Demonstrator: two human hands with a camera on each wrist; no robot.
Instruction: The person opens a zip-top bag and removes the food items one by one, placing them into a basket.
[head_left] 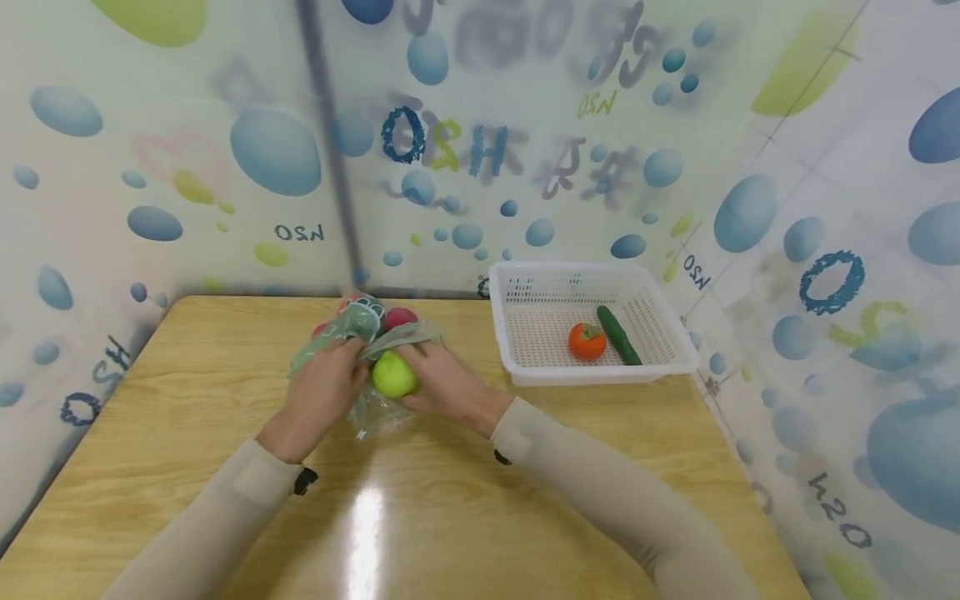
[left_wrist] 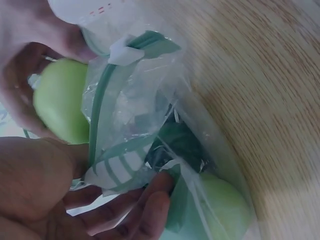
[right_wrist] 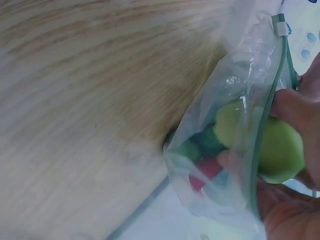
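A clear slider-zip bag (left_wrist: 130,100) with a green edge lies on the table, its mouth towards me. My left hand (head_left: 322,387) grips the bag at its rim, fingers (left_wrist: 150,205) along its side. My right hand (head_left: 450,379) holds a green apple (head_left: 394,374) at the opening; in the right wrist view that apple (right_wrist: 282,152) sits across the green zip edge, partly inside. Through the plastic show another round green fruit (left_wrist: 225,205), something dark green (left_wrist: 180,142) and a red item (right_wrist: 207,172). Their exact kinds are blurred by the film.
To the right stands a white perforated plastic basket (head_left: 592,375). It contains an orange-red persimmon (head_left: 587,342) and a cucumber (head_left: 619,336). The wooden table (head_left: 465,508) meets patterned walls (head_left: 480,208) at the back and sides.
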